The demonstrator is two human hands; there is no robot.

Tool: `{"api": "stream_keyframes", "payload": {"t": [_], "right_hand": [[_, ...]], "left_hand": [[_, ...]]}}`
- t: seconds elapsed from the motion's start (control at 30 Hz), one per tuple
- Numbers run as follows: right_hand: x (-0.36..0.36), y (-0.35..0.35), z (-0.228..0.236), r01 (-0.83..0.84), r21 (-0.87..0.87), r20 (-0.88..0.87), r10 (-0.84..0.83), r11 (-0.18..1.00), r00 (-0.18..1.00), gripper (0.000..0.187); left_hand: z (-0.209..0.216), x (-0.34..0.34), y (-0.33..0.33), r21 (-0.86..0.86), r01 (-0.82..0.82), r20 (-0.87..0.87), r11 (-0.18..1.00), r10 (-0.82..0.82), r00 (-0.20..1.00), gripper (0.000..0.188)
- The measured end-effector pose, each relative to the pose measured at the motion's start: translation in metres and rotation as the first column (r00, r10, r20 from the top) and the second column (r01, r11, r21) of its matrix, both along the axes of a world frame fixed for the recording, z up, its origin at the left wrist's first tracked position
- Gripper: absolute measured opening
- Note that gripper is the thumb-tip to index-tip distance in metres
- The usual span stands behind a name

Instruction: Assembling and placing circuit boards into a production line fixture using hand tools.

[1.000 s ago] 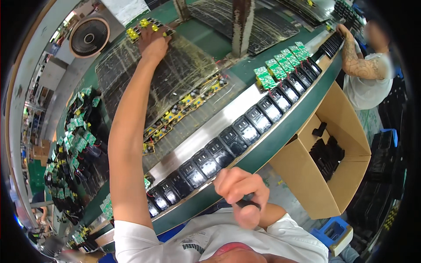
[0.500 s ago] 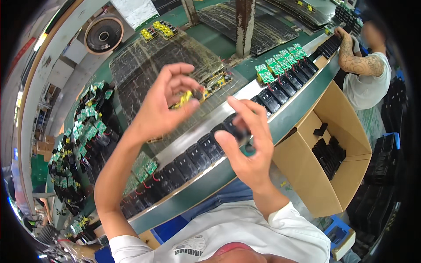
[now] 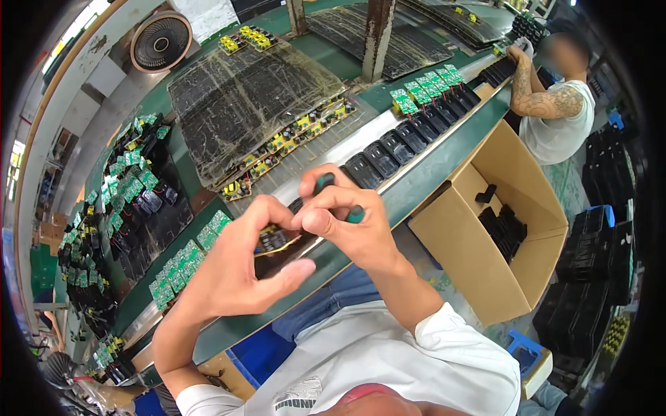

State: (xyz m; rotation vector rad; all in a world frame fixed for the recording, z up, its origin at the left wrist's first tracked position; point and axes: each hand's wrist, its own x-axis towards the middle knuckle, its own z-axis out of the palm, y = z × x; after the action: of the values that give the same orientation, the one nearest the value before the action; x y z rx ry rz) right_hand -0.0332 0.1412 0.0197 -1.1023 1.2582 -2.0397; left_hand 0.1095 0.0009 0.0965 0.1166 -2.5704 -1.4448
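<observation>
My left hand (image 3: 243, 263) holds a small circuit board (image 3: 276, 239) with yellow and black parts between thumb and fingers, raised above the bench edge. My right hand (image 3: 347, 225) is closed around a dark green-handled tool (image 3: 325, 183), its lower end showing by my fingers, and touches the board from the right. Below both hands a row of black plastic housings (image 3: 381, 158) lies along the metal strip of the bench.
A black mat (image 3: 250, 104) carrying yellow-part boards lies further back. Green boards (image 3: 423, 90) stand by the housings at right, more at left (image 3: 177, 267). A cardboard box (image 3: 499, 229) of black parts stands beside me. Another person (image 3: 555, 104) works at far right. A fan (image 3: 161, 43) stands behind.
My left hand came back from the far mat with a board and dropped close to my chest. My right hand, with the tool, rose and met it at the board.
</observation>
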Motion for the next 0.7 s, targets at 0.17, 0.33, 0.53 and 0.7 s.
{"api": "stream_keyframes", "payload": {"t": [0.17, 0.33, 0.53, 0.7], "right_hand": [[0.018, -0.013, -0.002, -0.357, -0.229, 0.519, 0.424, 0.906, 0.742, 0.024], [0.030, -0.031, -0.004, -0.286, -0.133, 0.385, 0.315, 0.949, 0.868, 0.038], [0.037, -0.049, -0.012, -0.037, -0.205, 0.443, 0.127, 0.978, 0.887, 0.036], [0.046, -0.054, -0.043, -0.053, -0.354, 0.398, 0.202, 0.934, 0.895, 0.036]], "left_hand": [[-0.016, 0.005, 0.004, -0.366, -0.184, -0.408, 0.912, 0.021, 0.913, 0.024], [-0.028, 0.027, -0.007, -0.173, -0.265, -0.377, 0.949, 0.185, 0.907, 0.023], [-0.062, 0.058, -0.028, -0.420, -0.205, -0.157, 0.884, 0.151, 0.976, 0.021], [-0.089, 0.062, -0.035, -0.860, -0.165, -0.158, 0.483, 0.055, 0.986, 0.019]]}}
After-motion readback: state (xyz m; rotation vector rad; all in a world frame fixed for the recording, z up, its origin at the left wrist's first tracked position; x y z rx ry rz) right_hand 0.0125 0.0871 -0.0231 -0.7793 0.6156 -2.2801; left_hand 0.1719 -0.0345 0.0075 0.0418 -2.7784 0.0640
